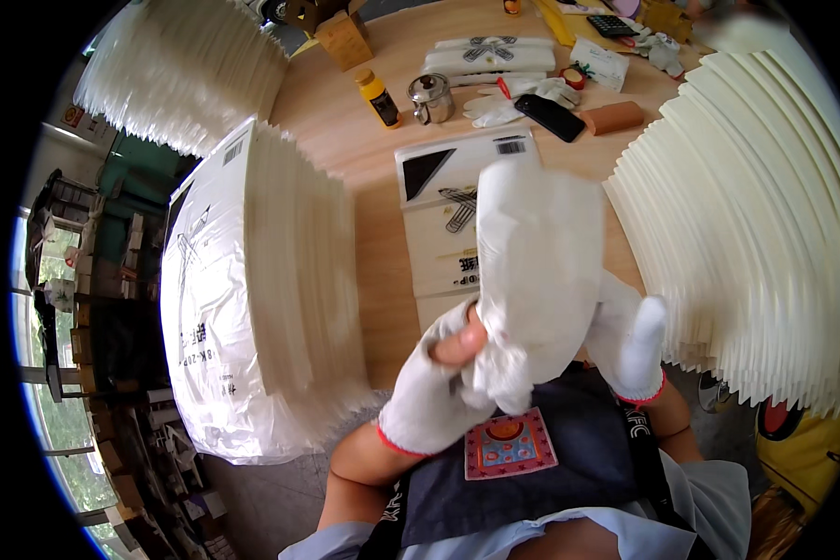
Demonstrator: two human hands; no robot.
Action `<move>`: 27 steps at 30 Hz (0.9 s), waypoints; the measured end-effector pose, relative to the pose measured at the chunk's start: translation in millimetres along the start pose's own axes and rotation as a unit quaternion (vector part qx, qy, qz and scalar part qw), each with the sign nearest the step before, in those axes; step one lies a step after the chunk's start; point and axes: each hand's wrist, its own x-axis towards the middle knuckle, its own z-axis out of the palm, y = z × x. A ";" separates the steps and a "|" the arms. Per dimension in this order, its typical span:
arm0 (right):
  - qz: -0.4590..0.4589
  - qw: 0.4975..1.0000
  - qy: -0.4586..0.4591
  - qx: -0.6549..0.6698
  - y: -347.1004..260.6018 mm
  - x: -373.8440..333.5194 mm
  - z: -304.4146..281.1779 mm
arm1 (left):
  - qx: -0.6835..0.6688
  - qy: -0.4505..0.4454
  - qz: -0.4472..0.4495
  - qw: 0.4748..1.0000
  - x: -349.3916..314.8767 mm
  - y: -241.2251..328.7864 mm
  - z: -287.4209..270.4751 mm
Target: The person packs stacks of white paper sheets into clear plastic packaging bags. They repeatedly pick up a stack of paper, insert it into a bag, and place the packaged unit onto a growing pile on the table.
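Observation:
In front of my chest is a white paper pack (pixel 541 252) in a thin plastic bag, upright and slightly blurred. My left hand (pixel 434 383), in a white glove with the thumb bare, grips the bunched plastic at its lower end. On the pack's right side is my right hand (pixel 630 345), gloved too. Its thumb stands out away from the pack, and its other fingers reach partly hidden behind it. Beyond the pack, printed plastic packs (pixel 429 224) lie overlapping on the wooden table (pixel 378 252).
Tall stacks of packs (pixel 299 280) stand at left, and a fanned stack of white sheets (pixel 747 215) at right. At the back are a yellow bottle (pixel 378 100), a metal pot (pixel 431 99), a phone (pixel 551 117), spare gloves (pixel 495 107) and a cardboard box (pixel 343 39).

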 end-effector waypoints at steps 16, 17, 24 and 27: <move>0.081 0.990 0.098 -0.068 3.7 10.4 14.2 | 0.356 0.137 0.137 0.914 -2.3 -17.8 -11.9; 0.075 0.990 0.088 -0.075 4.8 9.9 12.5 | 0.365 0.143 0.149 0.908 -1.5 -18.8 -10.7; 0.034 0.990 0.082 -0.110 7.4 6.1 7.5 | 0.408 0.115 0.090 0.901 -1.3 -14.8 -14.7; 0.021 0.990 0.088 -0.108 9.5 6.8 6.0 | 0.383 0.124 0.051 0.914 -8.1 -6.2 -0.8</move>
